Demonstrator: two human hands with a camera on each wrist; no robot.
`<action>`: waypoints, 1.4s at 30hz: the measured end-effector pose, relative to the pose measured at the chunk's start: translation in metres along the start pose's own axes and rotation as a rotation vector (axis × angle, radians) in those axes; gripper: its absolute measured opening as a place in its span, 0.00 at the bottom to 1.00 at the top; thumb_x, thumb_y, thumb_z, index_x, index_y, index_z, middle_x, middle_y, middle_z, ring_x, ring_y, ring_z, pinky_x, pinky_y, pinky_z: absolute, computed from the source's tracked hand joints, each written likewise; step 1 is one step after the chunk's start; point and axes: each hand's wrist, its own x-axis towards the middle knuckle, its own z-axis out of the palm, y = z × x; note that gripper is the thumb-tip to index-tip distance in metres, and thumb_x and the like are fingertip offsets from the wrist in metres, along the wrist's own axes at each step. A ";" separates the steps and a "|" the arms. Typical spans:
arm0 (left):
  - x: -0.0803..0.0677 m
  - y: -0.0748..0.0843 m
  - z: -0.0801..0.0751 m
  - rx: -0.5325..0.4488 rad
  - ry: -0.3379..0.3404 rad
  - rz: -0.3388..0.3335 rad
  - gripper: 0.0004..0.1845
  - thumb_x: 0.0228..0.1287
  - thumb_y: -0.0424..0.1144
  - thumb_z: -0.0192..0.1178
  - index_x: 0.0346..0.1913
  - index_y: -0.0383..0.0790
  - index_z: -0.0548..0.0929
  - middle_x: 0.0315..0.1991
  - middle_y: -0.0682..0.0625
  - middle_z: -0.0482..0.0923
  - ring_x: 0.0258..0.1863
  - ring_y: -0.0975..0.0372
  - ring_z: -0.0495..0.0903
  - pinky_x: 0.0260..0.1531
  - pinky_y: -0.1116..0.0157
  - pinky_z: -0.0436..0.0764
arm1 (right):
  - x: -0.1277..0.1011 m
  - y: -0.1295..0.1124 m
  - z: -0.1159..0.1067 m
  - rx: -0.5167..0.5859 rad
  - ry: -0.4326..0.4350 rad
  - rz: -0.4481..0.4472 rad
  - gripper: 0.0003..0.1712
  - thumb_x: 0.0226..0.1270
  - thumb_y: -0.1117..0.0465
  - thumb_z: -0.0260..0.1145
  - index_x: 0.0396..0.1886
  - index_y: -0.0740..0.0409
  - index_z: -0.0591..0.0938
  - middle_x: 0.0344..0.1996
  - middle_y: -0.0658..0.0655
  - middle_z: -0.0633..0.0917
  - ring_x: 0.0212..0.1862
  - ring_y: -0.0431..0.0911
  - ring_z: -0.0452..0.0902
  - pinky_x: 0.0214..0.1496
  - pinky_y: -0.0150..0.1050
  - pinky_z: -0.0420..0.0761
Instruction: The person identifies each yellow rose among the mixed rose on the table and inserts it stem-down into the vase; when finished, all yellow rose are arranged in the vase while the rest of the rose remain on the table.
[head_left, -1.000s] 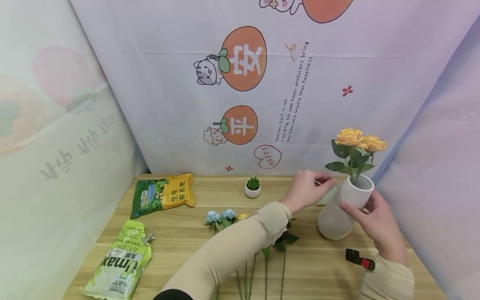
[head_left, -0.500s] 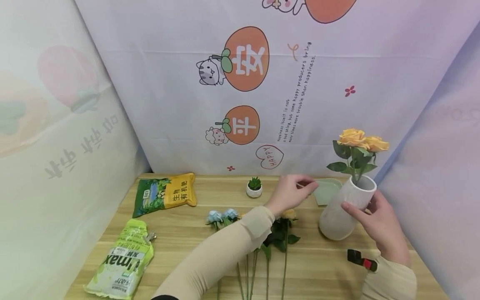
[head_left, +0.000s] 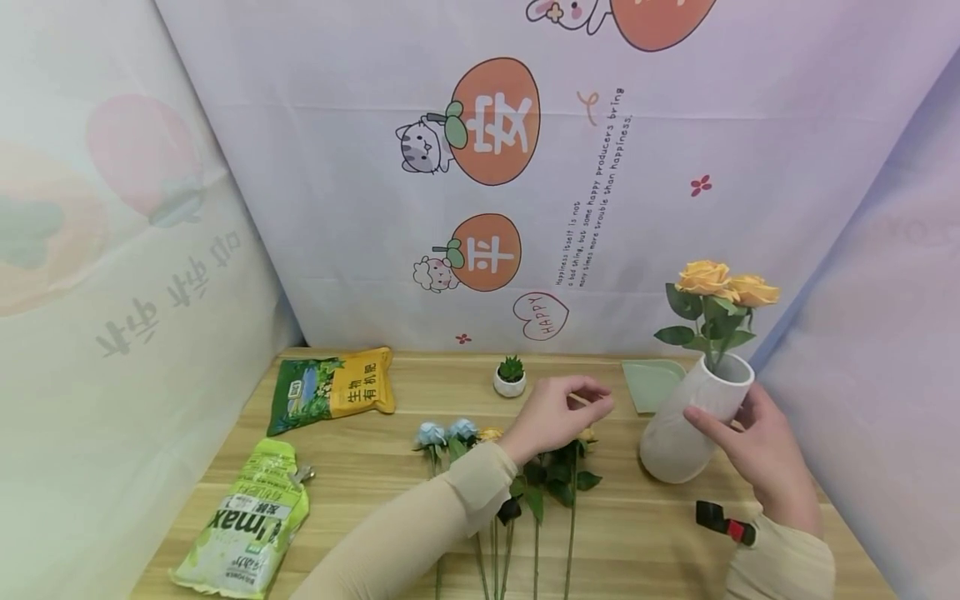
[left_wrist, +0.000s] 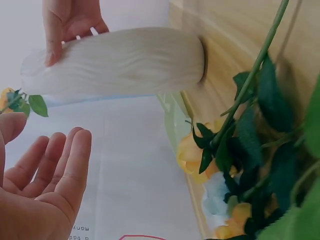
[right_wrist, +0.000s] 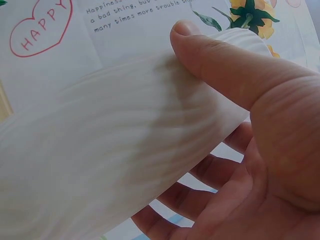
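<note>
The white vase [head_left: 693, 421] stands near the right edge of the counter [head_left: 360, 467], toward its back right corner, with two orange roses [head_left: 723, 282] in its mouth. The right hand [head_left: 761, 454] grips it just under the rim, thumb across the ribbed front and fingers curled behind. The left hand [head_left: 555, 415] hangs over the loose flower stems [head_left: 525, 492] lying mid-counter, fingers loosely bent and holding nothing. The vase looks like ceramic: stiff, probably fairly heavy, breakable, and top-loaded by the flowers, so it seems best taken around the narrower neck where the ribbing gives purchase. The loose stems look thin and springy and would be taken low on the stalk, below the leaves. Room is tight on the right, where the cloth backdrop [head_left: 862, 333] closes in, a green tray [head_left: 652, 383] lies behind and a black-and-red clip [head_left: 723, 523] lies in front; the open counter is to the left.
</note>
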 end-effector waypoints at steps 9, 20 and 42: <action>-0.035 -0.010 -0.008 -0.004 -0.046 -0.006 0.15 0.78 0.48 0.68 0.60 0.47 0.89 0.46 0.62 0.88 0.41 0.72 0.87 0.46 0.72 0.86 | 0.000 -0.002 0.000 0.017 -0.007 0.012 0.55 0.77 0.46 0.73 0.88 0.59 0.52 0.81 0.72 0.62 0.76 0.71 0.64 0.68 0.75 0.71; -0.069 -0.038 -0.006 0.022 -0.100 -0.073 0.17 0.76 0.48 0.70 0.61 0.48 0.88 0.45 0.63 0.87 0.38 0.72 0.85 0.42 0.71 0.85 | 0.000 0.000 0.000 0.005 -0.006 0.016 0.54 0.77 0.46 0.73 0.88 0.59 0.52 0.81 0.73 0.62 0.76 0.72 0.63 0.69 0.76 0.70; -0.102 -0.066 0.004 -0.018 -0.194 -0.190 0.25 0.66 0.39 0.78 0.65 0.42 0.86 0.47 0.53 0.89 0.36 0.73 0.87 0.40 0.72 0.87 | 0.000 0.001 0.000 -0.033 -0.006 0.012 0.54 0.77 0.46 0.72 0.87 0.61 0.53 0.80 0.73 0.64 0.75 0.71 0.65 0.67 0.67 0.77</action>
